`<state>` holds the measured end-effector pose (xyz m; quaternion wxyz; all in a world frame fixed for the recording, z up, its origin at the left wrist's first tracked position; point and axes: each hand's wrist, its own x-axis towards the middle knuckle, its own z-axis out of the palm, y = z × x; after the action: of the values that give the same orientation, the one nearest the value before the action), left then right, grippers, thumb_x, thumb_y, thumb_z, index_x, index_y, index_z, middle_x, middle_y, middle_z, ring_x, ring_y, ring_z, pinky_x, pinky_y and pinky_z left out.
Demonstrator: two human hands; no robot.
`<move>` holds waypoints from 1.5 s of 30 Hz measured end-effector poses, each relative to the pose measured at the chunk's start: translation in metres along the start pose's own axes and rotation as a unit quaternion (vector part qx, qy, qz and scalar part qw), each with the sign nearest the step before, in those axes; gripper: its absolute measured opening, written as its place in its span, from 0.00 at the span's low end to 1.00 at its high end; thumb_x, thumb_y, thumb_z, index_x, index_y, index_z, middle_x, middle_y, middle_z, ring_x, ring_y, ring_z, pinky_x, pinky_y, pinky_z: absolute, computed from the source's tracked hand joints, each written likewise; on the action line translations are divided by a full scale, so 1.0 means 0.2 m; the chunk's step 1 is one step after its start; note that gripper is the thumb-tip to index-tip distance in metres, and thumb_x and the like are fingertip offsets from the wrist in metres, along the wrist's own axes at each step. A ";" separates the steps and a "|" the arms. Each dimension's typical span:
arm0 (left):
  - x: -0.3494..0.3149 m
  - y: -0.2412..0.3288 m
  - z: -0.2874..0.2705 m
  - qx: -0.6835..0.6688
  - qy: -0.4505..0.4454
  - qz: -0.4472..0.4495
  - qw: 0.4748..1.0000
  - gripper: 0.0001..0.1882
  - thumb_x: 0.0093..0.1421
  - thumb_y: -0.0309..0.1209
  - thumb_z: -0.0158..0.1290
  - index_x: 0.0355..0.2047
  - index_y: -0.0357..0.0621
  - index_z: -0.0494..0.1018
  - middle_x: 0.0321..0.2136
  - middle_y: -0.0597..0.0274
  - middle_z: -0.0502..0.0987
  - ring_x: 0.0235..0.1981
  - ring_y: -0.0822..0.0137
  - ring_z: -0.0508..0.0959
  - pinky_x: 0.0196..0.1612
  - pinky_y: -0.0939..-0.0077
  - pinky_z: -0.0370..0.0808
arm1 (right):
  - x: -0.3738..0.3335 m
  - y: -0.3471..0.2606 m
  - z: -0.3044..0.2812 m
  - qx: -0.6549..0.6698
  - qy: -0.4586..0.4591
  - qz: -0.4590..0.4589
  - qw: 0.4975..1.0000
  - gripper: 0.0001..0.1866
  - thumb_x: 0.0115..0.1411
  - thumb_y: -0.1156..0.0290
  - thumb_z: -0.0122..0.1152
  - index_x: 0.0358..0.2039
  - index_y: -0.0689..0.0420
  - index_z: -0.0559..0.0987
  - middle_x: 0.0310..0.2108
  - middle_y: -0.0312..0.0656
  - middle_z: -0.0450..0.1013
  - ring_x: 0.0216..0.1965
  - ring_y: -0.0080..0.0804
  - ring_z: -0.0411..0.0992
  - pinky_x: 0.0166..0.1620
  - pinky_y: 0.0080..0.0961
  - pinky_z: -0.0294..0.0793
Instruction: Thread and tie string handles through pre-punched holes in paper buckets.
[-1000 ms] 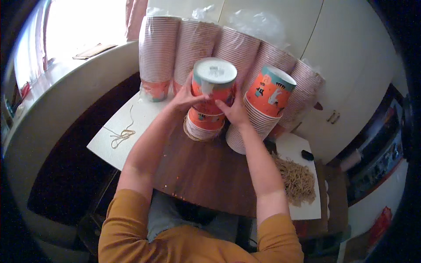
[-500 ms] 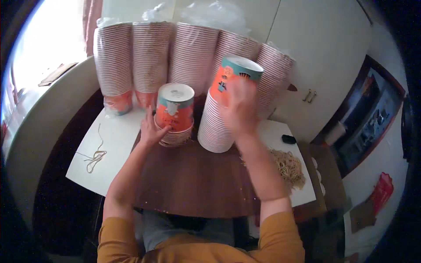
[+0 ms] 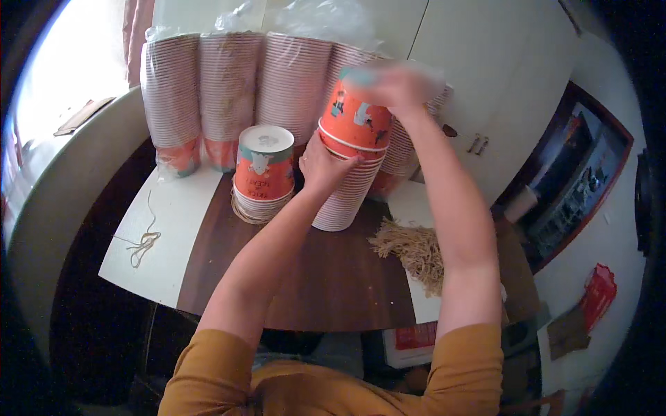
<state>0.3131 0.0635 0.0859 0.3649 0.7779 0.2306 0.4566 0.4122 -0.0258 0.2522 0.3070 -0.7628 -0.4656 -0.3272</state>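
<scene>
Over the tabletop [image 3: 326,288], the left hand [image 3: 323,168] clasps the tall cup stack [image 3: 349,201] below its orange top cup [image 3: 350,128], the right hand [image 3: 402,89] a blur whose grip I can't tell, best keeping both in line.

Orange paper cup [image 3: 355,125], upper centre of frame, inverted, teal band at base end, dark and pale printed figures, base blurred and partly covered, white rim raised above tall cup stack [image 3: 345,197], orange wall strip exposed between, stack nested, white-rimmed, leaning right at top.
</scene>
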 end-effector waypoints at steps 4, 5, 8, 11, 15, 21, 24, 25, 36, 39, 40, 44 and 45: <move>0.01 -0.03 0.01 0.051 -0.039 -0.042 0.997 0.55 0.35 0.52 0.68 0.60 0.42 0.54 0.56 0.47 0.63 0.59 0.48 0.61 0.58 0.54 0.60 | 0.10 -0.05 -0.19 -0.010 0.158 -0.036 0.987 0.15 0.44 0.59 0.68 0.27 0.58 0.82 0.25 0.47 0.77 0.27 0.41 0.76 0.34 0.33 0.75; 0.01 -0.04 0.00 0.052 -0.041 -0.041 0.997 0.55 0.35 0.52 0.68 0.60 0.42 0.54 0.56 0.47 0.63 0.59 0.48 0.61 0.58 0.54 0.60 | 0.13 -0.06 -0.30 -0.017 0.206 -0.042 0.978 0.16 0.45 0.59 0.67 0.28 0.58 0.81 0.25 0.48 0.77 0.28 0.41 0.76 0.34 0.33 0.74; -0.04 -0.09 -0.01 0.033 -0.040 0.022 0.998 0.54 0.37 0.52 0.67 0.60 0.41 0.54 0.55 0.46 0.63 0.59 0.49 0.61 0.59 0.56 0.59 | 0.08 -0.07 -0.63 0.030 0.340 -0.015 0.940 0.13 0.52 0.66 0.64 0.28 0.64 0.75 0.26 0.48 0.75 0.29 0.39 0.74 0.34 0.33 0.72; -0.21 0.05 -0.13 -0.145 -0.019 0.166 0.975 0.44 0.47 0.38 0.65 0.60 0.40 0.54 0.58 0.45 0.58 0.52 0.56 0.68 0.48 0.67 0.70 | -0.25 0.12 -0.79 0.052 0.294 0.023 0.954 0.13 0.57 0.61 0.61 0.34 0.58 0.76 0.29 0.37 0.75 0.28 0.28 0.72 0.31 0.28 0.71; -0.52 0.21 -0.36 -0.190 -0.128 0.244 0.942 0.42 0.48 0.35 0.64 0.61 0.44 0.56 0.60 0.52 0.58 0.46 0.60 0.72 0.37 0.74 0.74 | -1.13 0.07 -0.40 0.460 0.143 0.336 0.810 0.11 0.61 0.63 0.56 0.38 0.55 0.72 0.30 0.33 0.69 0.27 0.19 0.65 0.26 0.20 0.65; -0.74 0.08 -0.46 -0.065 -0.113 0.259 0.957 0.37 0.46 0.31 0.65 0.55 0.42 0.61 0.54 0.49 0.62 0.37 0.62 0.73 0.36 0.73 0.74 | -1.90 -0.12 -0.03 0.744 0.061 0.403 0.530 0.16 0.64 0.71 0.48 0.53 0.56 0.67 0.53 0.42 0.67 0.52 0.39 0.68 0.50 0.43 0.73; -0.80 0.05 -0.56 -0.003 -0.123 0.253 0.960 0.30 0.46 0.27 0.65 0.50 0.43 0.67 0.49 0.51 0.67 0.29 0.65 0.72 0.33 0.74 0.73 | -2.00 -0.09 0.02 0.757 -0.019 0.415 0.504 0.18 0.64 0.72 0.50 0.53 0.57 0.66 0.54 0.43 0.66 0.52 0.37 0.68 0.51 0.41 0.72; -0.81 -0.01 -0.60 -0.006 -0.182 0.209 0.961 0.24 0.47 0.26 0.63 0.45 0.42 0.69 0.43 0.53 0.70 0.27 0.65 0.72 0.31 0.74 0.72 | -2.00 -0.08 0.01 0.729 -0.128 0.417 0.528 0.16 0.63 0.70 0.51 0.52 0.56 0.68 0.50 0.41 0.69 0.48 0.35 0.70 0.50 0.36 0.72; -0.89 -0.14 -0.88 0.031 -0.280 0.177 0.943 0.14 0.45 0.17 0.57 0.33 0.42 0.72 0.31 0.55 0.71 0.31 0.57 0.74 0.33 0.69 0.73 | -1.44 0.89 -0.03 -0.116 -0.143 0.066 0.981 0.11 0.51 0.67 0.63 0.34 0.59 0.79 0.28 0.44 0.75 0.31 0.35 0.72 0.39 0.29 0.72; -0.91 -0.17 -0.89 0.015 -0.309 0.164 0.937 0.17 0.43 0.17 0.57 0.36 0.42 0.73 0.33 0.54 0.72 0.33 0.56 0.74 0.34 0.70 0.73 | -1.41 1.12 0.09 -0.108 -0.293 0.100 0.945 0.13 0.50 0.63 0.63 0.34 0.56 0.80 0.35 0.48 0.75 0.38 0.46 0.73 0.44 0.37 0.71; -0.91 -0.18 -0.90 -0.004 -0.321 0.149 0.935 0.19 0.42 0.18 0.57 0.37 0.43 0.74 0.35 0.52 0.72 0.34 0.56 0.74 0.34 0.70 0.74 | -1.38 1.13 0.11 -0.062 -0.298 0.129 0.944 0.13 0.49 0.63 0.64 0.33 0.57 0.81 0.33 0.48 0.75 0.36 0.43 0.73 0.42 0.36 0.72; -0.90 -0.10 -0.92 -0.013 -0.264 0.141 0.954 0.21 0.41 0.19 0.56 0.40 0.43 0.75 0.41 0.50 0.72 0.36 0.59 0.75 0.33 0.73 0.73 | -1.11 1.09 -0.03 0.111 -0.259 0.251 0.926 0.07 0.57 0.70 0.57 0.28 0.61 0.78 0.28 0.36 0.75 0.31 0.25 0.73 0.38 0.23 0.71; -0.88 -0.09 -0.94 -0.018 -0.238 0.157 0.958 0.22 0.42 0.19 0.55 0.41 0.42 0.75 0.43 0.49 0.72 0.35 0.61 0.75 0.32 0.75 0.73 | -1.00 1.01 -0.10 0.219 -0.240 0.282 0.903 0.07 0.60 0.69 0.55 0.29 0.59 0.76 0.28 0.36 0.75 0.30 0.25 0.73 0.38 0.22 0.72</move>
<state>0.0624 0.0204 0.0353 0.3470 0.8837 0.0042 0.3140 0.5220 -0.2202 0.0745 0.4242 -0.8314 -0.3508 0.0762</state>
